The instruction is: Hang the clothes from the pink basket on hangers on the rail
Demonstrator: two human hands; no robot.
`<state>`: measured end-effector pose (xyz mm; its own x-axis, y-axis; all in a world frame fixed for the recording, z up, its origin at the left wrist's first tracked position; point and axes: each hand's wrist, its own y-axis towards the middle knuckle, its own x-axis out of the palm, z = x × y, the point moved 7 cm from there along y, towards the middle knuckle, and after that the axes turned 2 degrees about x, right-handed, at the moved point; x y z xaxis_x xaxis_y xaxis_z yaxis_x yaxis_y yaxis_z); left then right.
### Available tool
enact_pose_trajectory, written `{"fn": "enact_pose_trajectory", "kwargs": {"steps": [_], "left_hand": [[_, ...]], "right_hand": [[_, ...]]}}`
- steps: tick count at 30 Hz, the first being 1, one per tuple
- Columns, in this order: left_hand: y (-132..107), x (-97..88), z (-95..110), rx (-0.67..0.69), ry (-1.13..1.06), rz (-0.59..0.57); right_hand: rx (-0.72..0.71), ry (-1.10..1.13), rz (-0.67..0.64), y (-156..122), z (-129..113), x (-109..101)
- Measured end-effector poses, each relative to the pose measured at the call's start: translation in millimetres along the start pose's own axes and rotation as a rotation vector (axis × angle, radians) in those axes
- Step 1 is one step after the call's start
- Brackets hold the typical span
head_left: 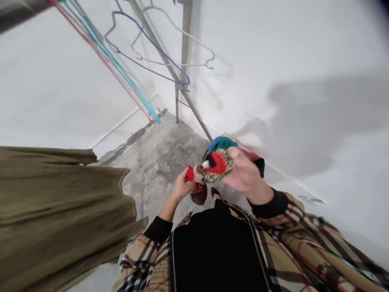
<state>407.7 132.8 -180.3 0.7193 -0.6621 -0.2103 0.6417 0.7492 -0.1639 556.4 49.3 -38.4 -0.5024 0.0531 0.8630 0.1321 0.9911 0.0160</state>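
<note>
My left hand [182,185] pinches a small cloth piece in red, brown and off-white. A brown and red cloth end [199,195] hangs just below those fingers. My right hand [243,172], blurred by motion, is closed around the edge of a knitted piece [219,165] with a red and black middle and a speckled black-and-cream border. The two pieces meet between my hands; whether they are one item I cannot tell. Right behind my right hand, blue and green cloth [223,142] lies heaped, partly hidden, near the wall.
A purple hanger [146,34] and a white hanger [179,65] hang by a metal stand [194,109] in the corner. Turquoise straps [121,73] hang at upper left. Olive cloth [60,211] fills the left side. Below is grey concrete floor [161,150].
</note>
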Motion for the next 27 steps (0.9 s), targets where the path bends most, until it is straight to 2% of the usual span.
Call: {"fn": "enact_pose_trajectory", "kwargs": {"steps": [2,4,8,10,12,16,18,23,27], "left_hand": [[-13.4,-27.1,21.6,0.082,0.008,0.049],[-28.9,-52.4,46.5,0.166,0.038,0.071],[-62.1,-91.2,84.8,0.261,0.103,0.046],[-77.4,-112.8,95.6,0.307,0.096,0.126],[-90.9,-135.2,100.6,0.339,0.048,0.255],[-112.1,-175.2,97.5,0.307,-0.19,0.516],[-121.1,-190.9,99.3,0.313,-0.289,0.599],[-137.3,-219.9,120.3,0.387,-0.292,0.637],[-144.8,-231.6,128.7,0.365,-0.342,0.629]], "right_hand": [[-0.164,-0.121,0.044,2.4,-30.4,6.5],[-0.304,-0.216,0.056,4.6,-51.0,18.8],[-0.463,-0.347,0.048,10.6,-65.1,50.0],[-0.498,-0.39,0.017,14.8,-63.6,65.9],[-0.512,-0.453,-0.018,19.3,-57.4,80.6],[-0.537,-0.552,-0.085,26.8,-38.1,103.2],[-0.551,-0.592,-0.102,30.3,-29.4,110.2],[-0.575,-0.725,-0.123,40.3,-13.5,121.2],[-0.632,-0.74,-0.109,43.5,-6.5,127.8]]}}
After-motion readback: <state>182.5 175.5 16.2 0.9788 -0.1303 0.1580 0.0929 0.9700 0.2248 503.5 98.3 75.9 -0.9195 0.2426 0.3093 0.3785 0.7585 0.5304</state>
